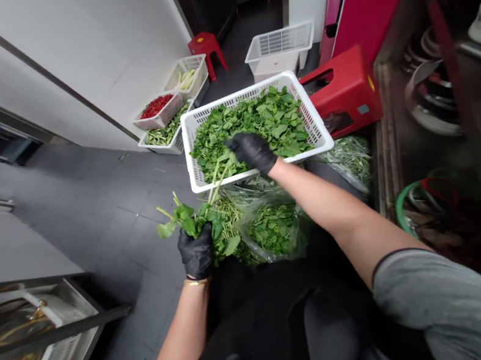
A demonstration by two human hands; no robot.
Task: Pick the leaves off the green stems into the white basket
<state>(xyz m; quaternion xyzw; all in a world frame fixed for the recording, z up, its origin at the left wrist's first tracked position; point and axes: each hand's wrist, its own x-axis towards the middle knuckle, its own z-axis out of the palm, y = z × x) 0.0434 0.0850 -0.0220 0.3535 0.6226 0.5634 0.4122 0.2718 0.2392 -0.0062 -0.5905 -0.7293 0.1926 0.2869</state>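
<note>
Both my hands wear black gloves. My left hand (196, 251) is closed round a bunch of leafy green stems (186, 217), held above the floor in front of my lap. My right hand (253, 151) reaches over the near rim of a white plastic basket (313, 114) heaped with picked green leaves (267, 119); its fingers are curled on a few stems and leaves at the heap's near edge. Below the basket lies a clear plastic bag of more greens (272, 227).
By the white wall stand white baskets of red chillies (157, 106), green beans (162, 135) and pale stalks (186, 78). An empty white basket (279, 46), a small red stool (206, 46) and a tipped red stool (341, 91) lie beyond. A steel rack (31, 341) is at left.
</note>
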